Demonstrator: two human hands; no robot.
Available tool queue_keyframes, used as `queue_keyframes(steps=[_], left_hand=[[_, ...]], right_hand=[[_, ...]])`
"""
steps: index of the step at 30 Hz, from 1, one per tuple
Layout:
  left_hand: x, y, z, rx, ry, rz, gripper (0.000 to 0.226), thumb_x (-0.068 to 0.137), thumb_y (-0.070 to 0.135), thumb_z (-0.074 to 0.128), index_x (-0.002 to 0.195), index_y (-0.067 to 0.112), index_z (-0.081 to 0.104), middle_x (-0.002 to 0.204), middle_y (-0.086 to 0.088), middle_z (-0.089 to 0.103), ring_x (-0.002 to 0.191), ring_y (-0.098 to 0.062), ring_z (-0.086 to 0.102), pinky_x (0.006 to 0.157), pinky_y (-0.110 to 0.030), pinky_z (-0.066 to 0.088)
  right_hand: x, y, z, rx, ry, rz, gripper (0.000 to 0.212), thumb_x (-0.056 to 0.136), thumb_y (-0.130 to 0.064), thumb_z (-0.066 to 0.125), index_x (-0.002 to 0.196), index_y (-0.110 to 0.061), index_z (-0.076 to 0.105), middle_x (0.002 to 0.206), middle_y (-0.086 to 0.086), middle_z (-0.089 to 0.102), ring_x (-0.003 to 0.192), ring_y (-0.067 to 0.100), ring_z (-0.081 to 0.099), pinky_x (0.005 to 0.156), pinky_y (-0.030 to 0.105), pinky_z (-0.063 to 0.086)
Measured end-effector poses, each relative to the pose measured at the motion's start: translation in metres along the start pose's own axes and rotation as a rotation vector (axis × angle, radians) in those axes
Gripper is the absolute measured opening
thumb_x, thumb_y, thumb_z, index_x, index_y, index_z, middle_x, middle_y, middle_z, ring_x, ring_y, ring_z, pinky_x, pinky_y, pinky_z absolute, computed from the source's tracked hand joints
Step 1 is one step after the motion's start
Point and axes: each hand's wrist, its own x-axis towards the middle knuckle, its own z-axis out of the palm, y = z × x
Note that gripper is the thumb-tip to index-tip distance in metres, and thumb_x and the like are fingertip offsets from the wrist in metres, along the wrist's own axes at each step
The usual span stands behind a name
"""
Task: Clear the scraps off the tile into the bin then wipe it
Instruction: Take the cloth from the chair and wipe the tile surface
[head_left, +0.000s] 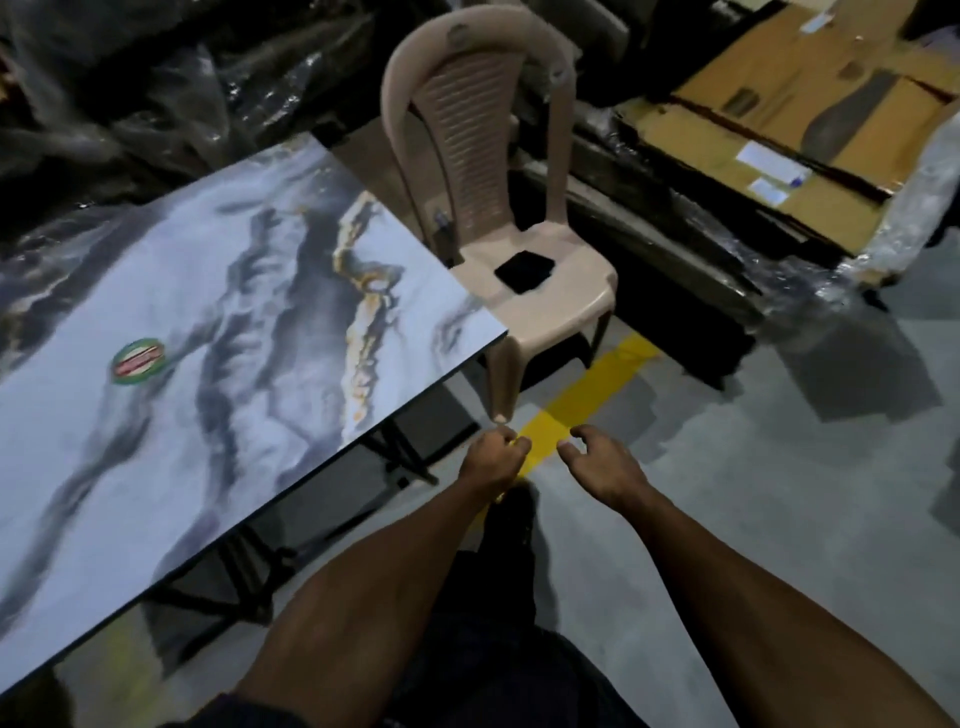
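- My left hand (493, 457): curled almost into a fist, fingertips pinched together; it may hold a small scrap, but I cannot tell whether anything is in it.
- My right hand (602, 462): just beside the left, fingers loosely bent and parted, holding nothing.
- Marble-pattern tile (208, 312): flat on a dark stand, up and to the left of both hands, its near edge just left of my left hand; both hands hang off it, over the grey floor (727, 519).
- Round sticker (139, 361): on the tile, well left of my hands; no loose scraps show on the surface.
- Beige plastic chair (498, 218): ahead of my hands, one leg ending just above my left knuckles; a black square pad (524, 273) lies on its seat.
- Yellow floor stripe (587, 395): runs under my hands.
- Bin: not in view.
- Method, as I judge it: keep the left pinch closed until over the bin, then look the tile over before wiping.
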Motion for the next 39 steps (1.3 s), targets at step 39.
queue_keyframes(steps=[39], left_hand=[[0.549,0.168,-0.015,0.104,0.313,-0.313,0.063,0.083,0.005,0.057,0.144,0.009,0.040,0.137,-0.020,0.046,0.119,-0.040,0.052,0.100,-0.039,0.044]], right_hand=[[0.625,-0.039,-0.192,0.065,-0.316,-0.045,0.035,0.097,-0.029,0.051,0.126,-0.013,0.058,0.118,0.010,0.064,0.111,0.029,0.058,0.096,0.038,0.046]])
